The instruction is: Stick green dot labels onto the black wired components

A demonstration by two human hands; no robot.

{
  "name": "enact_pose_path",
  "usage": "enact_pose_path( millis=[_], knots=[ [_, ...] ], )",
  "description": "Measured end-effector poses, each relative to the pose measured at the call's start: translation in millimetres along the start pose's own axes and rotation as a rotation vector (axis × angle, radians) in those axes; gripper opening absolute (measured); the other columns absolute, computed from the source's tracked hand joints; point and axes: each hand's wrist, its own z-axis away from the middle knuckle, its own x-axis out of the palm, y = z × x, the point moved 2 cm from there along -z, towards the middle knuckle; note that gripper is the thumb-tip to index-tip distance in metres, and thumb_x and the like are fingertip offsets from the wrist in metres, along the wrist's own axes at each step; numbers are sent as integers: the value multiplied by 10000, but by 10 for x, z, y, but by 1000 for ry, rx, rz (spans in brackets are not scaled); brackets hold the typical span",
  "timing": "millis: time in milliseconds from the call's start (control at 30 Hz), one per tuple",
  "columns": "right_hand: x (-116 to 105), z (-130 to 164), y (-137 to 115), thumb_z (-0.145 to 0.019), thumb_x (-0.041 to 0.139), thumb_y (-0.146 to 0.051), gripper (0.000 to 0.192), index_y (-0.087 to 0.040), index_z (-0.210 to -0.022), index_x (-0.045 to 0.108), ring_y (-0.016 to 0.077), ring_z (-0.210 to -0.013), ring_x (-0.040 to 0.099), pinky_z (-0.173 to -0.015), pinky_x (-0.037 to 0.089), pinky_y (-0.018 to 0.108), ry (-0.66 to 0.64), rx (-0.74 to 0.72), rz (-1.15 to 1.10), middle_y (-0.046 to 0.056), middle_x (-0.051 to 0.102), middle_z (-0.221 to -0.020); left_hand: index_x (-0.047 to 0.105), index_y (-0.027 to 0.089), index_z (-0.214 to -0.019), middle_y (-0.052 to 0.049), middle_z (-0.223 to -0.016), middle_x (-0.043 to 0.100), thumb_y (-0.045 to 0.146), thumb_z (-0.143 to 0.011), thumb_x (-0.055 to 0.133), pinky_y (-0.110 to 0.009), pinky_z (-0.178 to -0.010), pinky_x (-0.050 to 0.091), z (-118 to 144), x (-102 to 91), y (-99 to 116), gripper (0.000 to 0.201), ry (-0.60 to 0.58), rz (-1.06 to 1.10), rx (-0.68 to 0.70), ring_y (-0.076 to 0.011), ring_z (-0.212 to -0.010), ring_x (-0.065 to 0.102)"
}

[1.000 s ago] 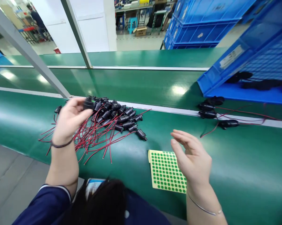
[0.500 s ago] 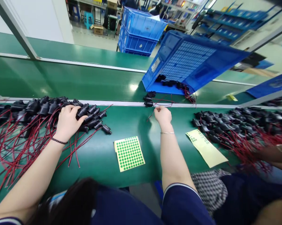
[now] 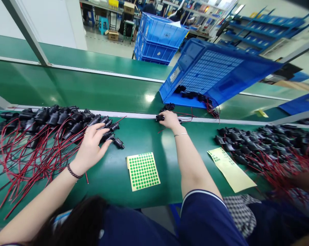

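My left hand (image 3: 94, 145) hovers with fingers spread at the right end of a pile of black cylindrical parts (image 3: 53, 118) trailing red and black wires. Its fingertips are close to the nearest parts; whether they touch cannot be seen. My right hand (image 3: 170, 121) has its fingers closed on a wired black part (image 3: 159, 118) by the white ledge. Another black part (image 3: 169, 106) lies just behind that hand. Between my arms, a pale sheet of green round stickers (image 3: 144, 171) lies on the green bench.
A tilted blue crate (image 3: 208, 73) with black parts inside stands beyond the ledge. On the right are another heap of wired parts (image 3: 269, 140) and a mostly used sticker sheet (image 3: 232, 171). A co-worker's arm (image 3: 307, 181) reaches in there.
My left hand has come off the middle of the pile, moving right and toward me. My right hand has moved slightly left, from a wire onto a black part.
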Motion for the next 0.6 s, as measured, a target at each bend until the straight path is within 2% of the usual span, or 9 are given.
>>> enact_pose_path(
  millis=[100,167,233,300,333,400,500,533,600],
  knots=[
    [92,124,-444,-767,687,-251,470,-191,-1221,585,210,-1018,647,-914,509,359,-76,-154,-284,89,680,-1167,499,246,-1345,-135,-1316,563,169,-918,555,-504,-1035,555,45,349,92,438,-132,325,-52,-264,-1233,594],
    [149,286,-824,-730,757,-300,566,-209,-1236,520,194,-963,679,-866,547,354,-197,-304,-763,78,673,-1155,355,254,-1470,-168,-1416,498,156,-924,516,-488,-1043,556,49,624,119,577,-208,564,-145,-261,-1296,573],
    [175,481,-1190,-716,808,-354,582,-233,-1199,508,184,-958,692,-860,557,348,-397,-428,-1121,55,688,-1102,229,270,-1532,-184,-1531,396,196,-910,560,-518,-1102,503,35,846,136,709,-224,756,-240,-289,-1404,483],
    [170,660,-1473,-735,818,-394,536,-229,-1153,526,182,-978,696,-871,557,341,-577,-498,-1280,53,700,-1066,238,273,-1529,-167,-1590,339,273,-893,626,-536,-1181,410,12,974,161,745,-207,882,-296,-303,-1468,398],
    [160,729,-1566,-729,828,-412,516,-222,-1113,541,183,-972,698,-867,560,338,-606,-506,-1316,53,701,-1051,286,265,-1506,-156,-1592,350,311,-890,644,-530,-1209,369,3,1001,174,713,-188,928,-315,-299,-1476,386],
    [136,830,-1642,-706,846,-434,493,-219,-1046,561,185,-933,702,-841,567,337,-489,-452,-1318,49,692,-1043,410,242,-1407,-142,-1546,432,355,-892,653,-504,-1225,347,-3,1001,190,580,-126,1003,-357,-279,-1445,435],
    [91,992,-1535,-775,790,-388,310,-220,-958,604,178,-854,681,-806,561,345,-78,-324,-1075,39,676,-995,506,225,-1208,-124,-1375,598,339,-869,687,-464,-1133,454,42,952,186,400,-28,1062,-429,-243,-1295,583],
    [79,1069,-1478,-823,742,-349,200,-218,-919,625,180,-845,668,-806,553,351,1,-321,-941,40,674,-964,512,224,-1159,-112,-1300,642,325,-850,710,-444,-1085,491,70,939,183,381,-10,1059,-447,-230,-1227,624],
    [75,1244,-1369,-884,653,-269,68,-214,-845,661,198,-860,645,-821,535,375,16,-378,-679,50,673,-909,517,222,-1102,-85,-1166,687,300,-814,746,-407,-1005,531,133,920,188,376,1,1024,-463,-205,-1104,667]
  ],
)
